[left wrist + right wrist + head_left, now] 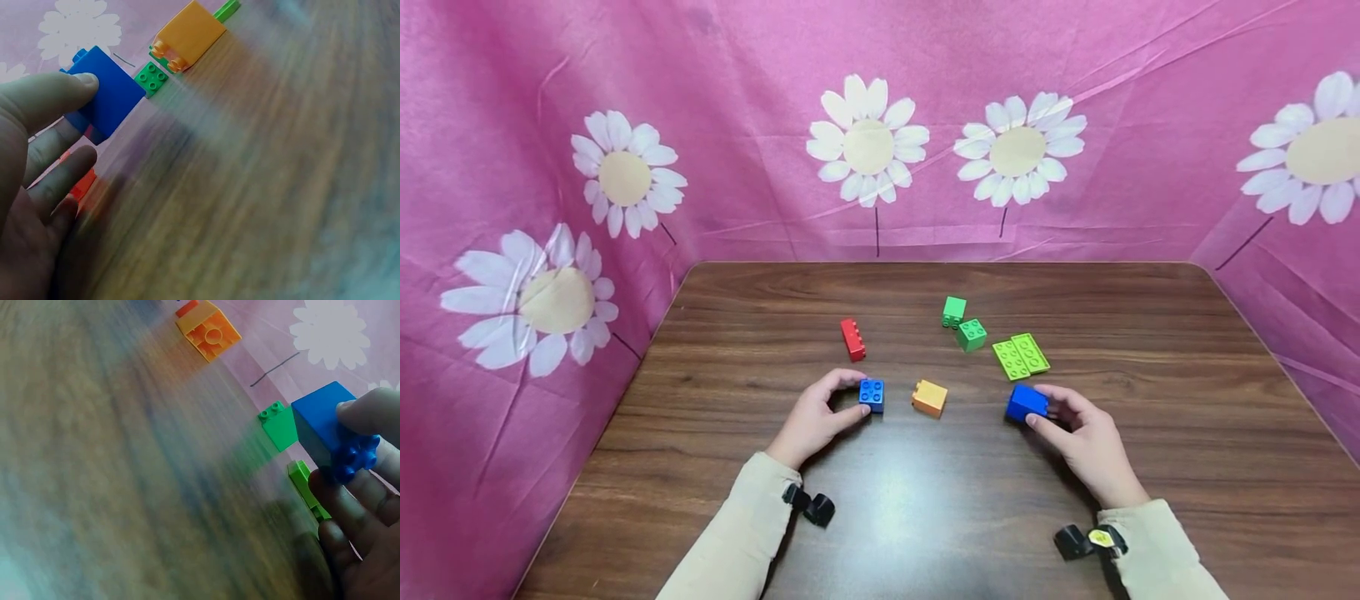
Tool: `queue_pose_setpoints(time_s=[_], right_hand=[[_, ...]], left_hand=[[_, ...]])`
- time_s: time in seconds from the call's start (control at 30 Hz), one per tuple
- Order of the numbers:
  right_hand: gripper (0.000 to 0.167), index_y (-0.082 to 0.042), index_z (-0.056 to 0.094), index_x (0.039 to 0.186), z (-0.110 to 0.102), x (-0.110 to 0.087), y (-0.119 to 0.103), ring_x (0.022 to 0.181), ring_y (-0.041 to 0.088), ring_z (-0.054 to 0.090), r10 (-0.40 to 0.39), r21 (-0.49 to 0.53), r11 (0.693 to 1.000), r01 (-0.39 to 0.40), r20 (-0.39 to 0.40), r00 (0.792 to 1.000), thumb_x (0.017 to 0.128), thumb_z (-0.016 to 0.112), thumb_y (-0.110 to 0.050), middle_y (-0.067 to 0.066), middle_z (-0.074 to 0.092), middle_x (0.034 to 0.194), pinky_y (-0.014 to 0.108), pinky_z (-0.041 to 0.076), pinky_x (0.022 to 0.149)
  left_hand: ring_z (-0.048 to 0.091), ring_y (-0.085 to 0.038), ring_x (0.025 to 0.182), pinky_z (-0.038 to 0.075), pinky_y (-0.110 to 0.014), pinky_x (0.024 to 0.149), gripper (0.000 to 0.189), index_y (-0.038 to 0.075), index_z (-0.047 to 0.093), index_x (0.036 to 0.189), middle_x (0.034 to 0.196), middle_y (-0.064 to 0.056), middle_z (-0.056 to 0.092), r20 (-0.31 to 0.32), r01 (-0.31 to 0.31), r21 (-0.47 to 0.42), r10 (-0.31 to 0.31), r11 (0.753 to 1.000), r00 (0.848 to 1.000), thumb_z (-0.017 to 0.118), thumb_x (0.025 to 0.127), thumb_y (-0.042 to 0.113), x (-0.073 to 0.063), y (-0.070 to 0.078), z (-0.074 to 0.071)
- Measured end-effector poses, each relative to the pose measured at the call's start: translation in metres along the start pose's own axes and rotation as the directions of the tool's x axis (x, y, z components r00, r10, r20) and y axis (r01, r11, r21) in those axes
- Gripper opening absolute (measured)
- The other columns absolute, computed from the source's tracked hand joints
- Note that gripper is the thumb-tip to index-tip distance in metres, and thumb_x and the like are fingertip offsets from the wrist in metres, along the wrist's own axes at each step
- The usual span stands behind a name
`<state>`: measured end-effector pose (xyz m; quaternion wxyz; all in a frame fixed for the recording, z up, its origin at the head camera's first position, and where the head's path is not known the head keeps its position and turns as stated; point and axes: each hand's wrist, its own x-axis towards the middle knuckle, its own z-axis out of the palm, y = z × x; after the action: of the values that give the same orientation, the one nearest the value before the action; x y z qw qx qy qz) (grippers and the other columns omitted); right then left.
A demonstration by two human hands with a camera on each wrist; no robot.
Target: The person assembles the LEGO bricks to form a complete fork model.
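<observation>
My left hand point(822, 414) pinches a blue toy building brick point(872, 394) between thumb and fingers, its studs facing up. In the left wrist view the thumb presses the near face of this blue brick point(112, 94). A second blue brick point(1027, 403) is pinched by my right hand point(1088, 442), tipped so its studs point right, toward the palm. The right wrist view shows the studs of that brick point(325, 422) beside the fingers. Between the two hands a yellow-orange brick point(930, 398) lies on its side, studs toward the left.
A red brick point(853, 340) lies beyond my left hand. Two green bricks point(954, 310) point(972, 334) sit farther back, near each other. Two flat lime-green plates point(1021, 357) lie side by side beyond my right hand. A pink flowered cloth point(940, 50) hangs behind the wooden table point(760, 308).
</observation>
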<state>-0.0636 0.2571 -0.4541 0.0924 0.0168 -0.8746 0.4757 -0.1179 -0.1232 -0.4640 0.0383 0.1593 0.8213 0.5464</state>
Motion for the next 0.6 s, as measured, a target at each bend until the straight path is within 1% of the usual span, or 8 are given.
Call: queue_pose_setpoints(time_s=[0.2, 0.33, 0.47, 0.6], right_hand=[[0.044, -0.005, 0.064, 0.129, -0.0002, -0.0014, 0.0008, 0.088, -0.001, 0.062, -0.004, 0.042, 0.999, 0.005, -0.015, 1.0, 0.088, 0.078, -0.008, 0.014, 0.07, 0.109, 0.012, 0.049, 0.073], [0.048, -0.004, 0.062, 0.132, 0.0004, -0.002, -0.0007, 0.088, -0.001, 0.062, 0.003, 0.077, 0.997, -0.001, -0.019, 1.0, 0.087, 0.078, -0.007, 0.006, 0.069, 0.11, 0.012, 0.05, 0.074], [0.045, -0.005, 0.065, 0.128, 0.002, -0.0025, -0.0037, 0.086, 0.002, 0.063, 0.016, 0.096, 0.995, -0.014, -0.018, 1.0, 0.086, 0.08, -0.009, -0.003, 0.069, 0.105, 0.015, 0.051, 0.071], [0.041, -0.007, 0.067, 0.126, 0.0039, -0.003, -0.0058, 0.085, 0.004, 0.063, 0.022, 0.094, 0.995, -0.02, -0.024, 0.999, 0.087, 0.079, -0.012, -0.002, 0.07, 0.104, 0.017, 0.051, 0.07]], left_hand=[[0.06, -0.019, 0.117, 0.041, -0.047, 0.108, 0.039, 0.014, 0.065, 0.123, 0.116, -0.001, 0.07, 0.007, 0.005, -0.051, -0.004, 0.999, 1.0, 0.079, 0.086, 0.009, -0.0013, 0.001, -0.0007], [0.061, -0.022, 0.117, 0.041, -0.048, 0.109, 0.04, 0.011, 0.065, 0.124, 0.118, -0.004, 0.069, -0.005, -0.004, -0.068, 0.004, 0.998, 1.0, 0.079, 0.086, 0.007, -0.0018, 0.0012, -0.0001], [0.061, -0.023, 0.116, 0.043, -0.046, 0.108, 0.041, 0.007, 0.064, 0.125, 0.119, -0.008, 0.069, -0.021, -0.01, -0.098, 0.008, 0.995, 1.0, 0.078, 0.086, 0.003, -0.0024, 0.0009, 0.0008], [0.061, -0.026, 0.117, 0.046, -0.04, 0.105, 0.042, 0.002, 0.062, 0.126, 0.122, -0.014, 0.067, -0.017, -0.017, -0.18, 0.014, 0.984, 1.0, 0.076, 0.086, -0.002, -0.0027, 0.0003, 0.0019]])
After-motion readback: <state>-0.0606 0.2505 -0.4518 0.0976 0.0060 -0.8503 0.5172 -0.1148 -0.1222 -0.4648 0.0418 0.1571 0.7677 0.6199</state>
